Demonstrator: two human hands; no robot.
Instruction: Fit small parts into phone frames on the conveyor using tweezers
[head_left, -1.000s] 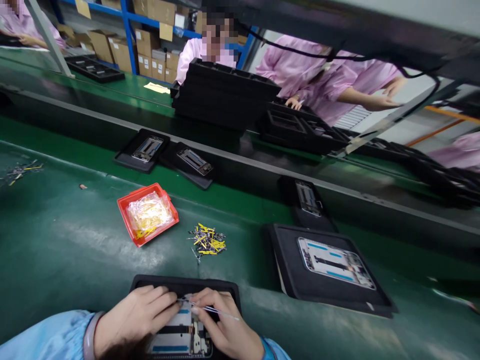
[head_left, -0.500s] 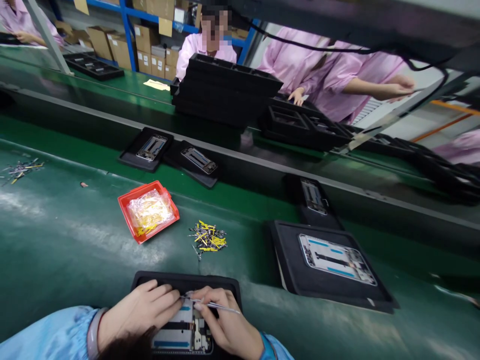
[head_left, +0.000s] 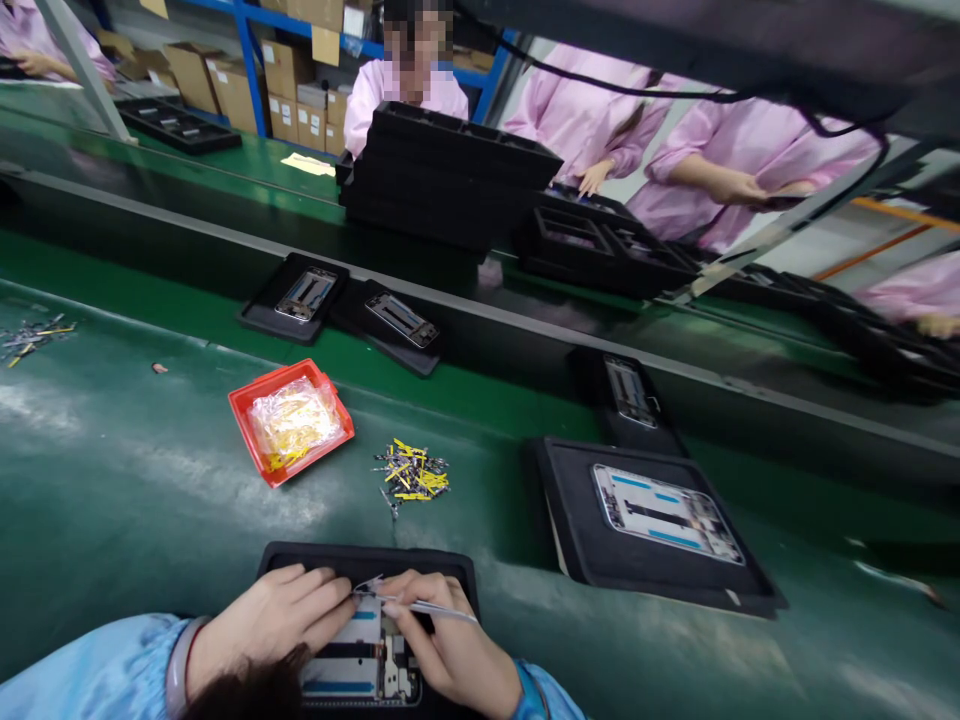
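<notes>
Left hand (head_left: 274,615) lies over the phone frame (head_left: 352,652) in the black tray (head_left: 367,552), I cannot tell if it holds something, and right hand (head_left: 450,635) pinches fine tweezers (head_left: 427,608), working at the frame's top edge.

1. At upper right, a co-worker's hand (head_left: 739,187) has drawn back toward their body, with a dark flat object (head_left: 784,201) just beyond the fingers.
2. At the right edge, another co-worker's hand (head_left: 937,325) has come into view.
3. The whole scene sits slightly higher in the frame.
</notes>
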